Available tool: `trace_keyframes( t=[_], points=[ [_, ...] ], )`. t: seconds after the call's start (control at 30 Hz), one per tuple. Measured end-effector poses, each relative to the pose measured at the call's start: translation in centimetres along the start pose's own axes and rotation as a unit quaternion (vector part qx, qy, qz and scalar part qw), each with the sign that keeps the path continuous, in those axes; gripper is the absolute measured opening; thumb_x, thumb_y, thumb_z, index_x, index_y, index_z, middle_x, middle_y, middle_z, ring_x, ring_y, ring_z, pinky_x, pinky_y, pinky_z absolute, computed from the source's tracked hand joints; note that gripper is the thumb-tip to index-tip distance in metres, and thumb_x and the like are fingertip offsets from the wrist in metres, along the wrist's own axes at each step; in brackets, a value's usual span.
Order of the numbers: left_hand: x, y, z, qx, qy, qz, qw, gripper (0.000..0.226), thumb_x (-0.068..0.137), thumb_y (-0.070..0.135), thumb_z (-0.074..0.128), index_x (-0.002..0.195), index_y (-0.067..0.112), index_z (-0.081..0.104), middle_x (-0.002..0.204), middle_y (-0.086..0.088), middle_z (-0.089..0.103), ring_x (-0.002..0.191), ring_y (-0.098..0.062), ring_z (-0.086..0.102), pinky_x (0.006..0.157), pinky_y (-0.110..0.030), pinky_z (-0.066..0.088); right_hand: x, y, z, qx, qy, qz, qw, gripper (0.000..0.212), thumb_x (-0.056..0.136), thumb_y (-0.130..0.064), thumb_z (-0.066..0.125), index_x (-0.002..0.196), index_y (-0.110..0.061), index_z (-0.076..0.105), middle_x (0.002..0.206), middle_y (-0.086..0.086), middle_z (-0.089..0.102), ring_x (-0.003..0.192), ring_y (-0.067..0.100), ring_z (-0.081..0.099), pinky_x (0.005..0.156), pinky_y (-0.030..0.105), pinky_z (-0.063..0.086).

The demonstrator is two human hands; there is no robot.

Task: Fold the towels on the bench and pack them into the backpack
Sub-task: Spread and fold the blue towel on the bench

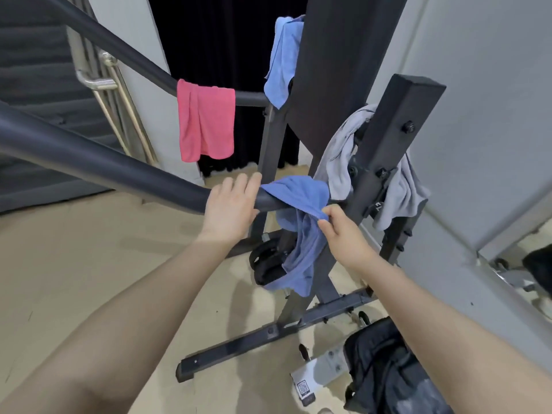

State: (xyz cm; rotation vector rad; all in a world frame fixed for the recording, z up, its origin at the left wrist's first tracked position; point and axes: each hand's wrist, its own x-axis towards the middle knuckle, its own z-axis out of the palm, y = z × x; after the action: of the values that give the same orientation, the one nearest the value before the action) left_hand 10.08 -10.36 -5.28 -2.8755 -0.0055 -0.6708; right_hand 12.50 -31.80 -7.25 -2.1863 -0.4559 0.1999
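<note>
A dark blue towel (301, 234) hangs over the near padded bar (119, 171) of a black gym frame. My right hand (343, 234) pinches its upper edge between thumb and fingers. My left hand (231, 204) lies open against the bar just left of that towel. A pink towel (206, 121) is draped over the far bar. A light blue towel (282, 61) hangs by the dark backrest, and a grey towel (343, 162) is bunched around the right upright. The black backpack (388, 372) sits on the floor at lower right.
The frame's black upright (397, 138) and floor feet (254, 342) stand close in front of me. A grey wall (484, 115) runs along the right. A stair rail (98, 82) is at the left. Beige floor (89, 249) lies below the bars.
</note>
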Motion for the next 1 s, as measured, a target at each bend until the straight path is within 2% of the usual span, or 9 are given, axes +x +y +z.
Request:
trace_keyframes(
  t=[0.07, 0.17, 0.3, 0.47, 0.57, 0.67, 0.77, 0.87, 1.0],
  points=[
    [0.0, 1.3, -1.3, -0.106, 0.009, 0.019, 0.994, 0.060, 0.066, 0.030, 0.074, 0.116, 0.003, 0.052, 0.091, -0.014, 0.060, 0.077, -0.034, 0.059, 0.064, -0.036, 0.046, -2.4, 0.6, -0.4, 0.015, 0.002, 0.009, 1.000, 0.013, 0.100, -0.020, 0.031, 0.094, -0.016, 0.041, 0.074, -0.007, 0.046, 0.065, 0.010, 0.042, 0.059, 0.025, 0.033],
    [-1.1, 5.1, -3.2, -0.194, 0.046, 0.178, 0.964, 0.045, 0.076, 0.040, 0.050, 0.105, 0.006, 0.058, 0.083, -0.009, 0.062, 0.074, -0.031, 0.059, 0.065, -0.034, 0.044, -6.1, 1.7, -1.0, 0.121, 0.025, 0.057, 0.991, 0.019, 0.100, -0.019, 0.032, 0.087, -0.016, 0.046, 0.082, 0.003, 0.050, 0.075, 0.017, 0.045, 0.067, 0.031, 0.033],
    [-2.8, 11.6, -4.7, -0.236, 0.045, 0.347, 0.906, 0.038, 0.081, 0.037, 0.044, 0.090, 0.008, 0.066, 0.080, -0.006, 0.064, 0.076, -0.026, 0.060, 0.064, -0.030, 0.042, -11.4, 2.3, -3.2, 0.255, 0.071, 0.092, 0.960, 0.023, 0.089, -0.028, 0.044, 0.088, -0.007, 0.054, 0.087, 0.017, 0.057, 0.083, 0.019, 0.053, 0.077, 0.035, 0.040],
    [-6.9, 19.5, -4.4, -0.456, -0.177, 0.250, 0.836, 0.023, 0.090, 0.033, 0.052, 0.100, 0.015, 0.063, 0.091, 0.001, 0.068, 0.086, -0.017, 0.060, 0.076, -0.033, 0.044, -19.2, 5.5, -5.6, 0.261, 0.110, 0.099, 0.954, 0.018, 0.091, -0.014, 0.054, 0.077, -0.024, 0.060, 0.081, 0.000, 0.061, 0.079, 0.015, 0.056, 0.074, 0.029, 0.042],
    [-10.6, 24.6, -5.1, -0.522, -0.304, 0.209, 0.769, 0.013, 0.090, 0.025, 0.058, 0.096, 0.013, 0.062, 0.088, 0.002, 0.065, 0.074, 0.002, 0.056, 0.068, -0.016, 0.044, -25.3, 8.1, -7.3, 0.218, 0.130, 0.146, 0.956, 0.015, 0.089, -0.016, 0.059, 0.075, -0.022, 0.061, 0.074, 0.000, 0.060, 0.072, 0.014, 0.055, 0.071, 0.031, 0.041],
    [-14.8, 30.5, -6.3, -0.515, -0.344, 0.221, 0.754, 0.011, 0.089, 0.023, 0.059, 0.092, 0.013, 0.062, 0.081, 0.003, 0.062, 0.065, 0.006, 0.053, 0.060, -0.008, 0.038, -32.4, 10.9, -9.2, 0.139, 0.157, 0.188, 0.959, 0.010, 0.090, -0.017, 0.057, 0.083, -0.010, 0.061, 0.078, 0.003, 0.062, 0.071, 0.011, 0.054, 0.069, 0.028, 0.041],
    [-19.9, 37.1, -7.7, -0.519, -0.385, 0.230, 0.728, 0.009, 0.089, 0.022, 0.058, 0.090, 0.015, 0.063, 0.086, -0.003, 0.067, 0.077, -0.014, 0.061, 0.067, -0.020, 0.042, -40.7, 13.8, -11.2, 0.093, 0.199, 0.221, 0.950, 0.005, 0.090, -0.016, 0.057, 0.086, -0.017, 0.059, 0.083, 0.001, 0.061, 0.069, 0.006, 0.051, 0.067, 0.022, 0.039],
    [-25.4, 44.1, -10.1, -0.542, -0.413, 0.227, 0.696, 0.008, 0.089, 0.017, 0.056, 0.083, 0.014, 0.061, 0.076, -0.001, 0.062, 0.068, -0.014, 0.055, 0.064, -0.023, 0.041, -49.4, 17.2, -13.1, 0.002, 0.217, 0.249, 0.944, 0.008, 0.090, -0.015, 0.056, 0.097, -0.012, 0.060, 0.088, 0.004, 0.062, 0.077, 0.017, 0.052, 0.066, 0.023, 0.034],
    [-31.0, 53.4, -13.2, -0.531, -0.416, 0.239, 0.699, 0.010, 0.086, 0.012, 0.055, 0.077, 0.014, 0.056, 0.063, 0.006, 0.049, 0.057, -0.007, 0.042, 0.056, -0.016, 0.033, -59.8, 22.3, -16.3, -0.165, 0.206, 0.287, 0.921, 0.017, 0.088, -0.012, 0.051, 0.102, -0.009, 0.060, 0.094, 0.011, 0.064, 0.091, 0.031, 0.055, 0.070, 0.032, 0.034]
  ],
)
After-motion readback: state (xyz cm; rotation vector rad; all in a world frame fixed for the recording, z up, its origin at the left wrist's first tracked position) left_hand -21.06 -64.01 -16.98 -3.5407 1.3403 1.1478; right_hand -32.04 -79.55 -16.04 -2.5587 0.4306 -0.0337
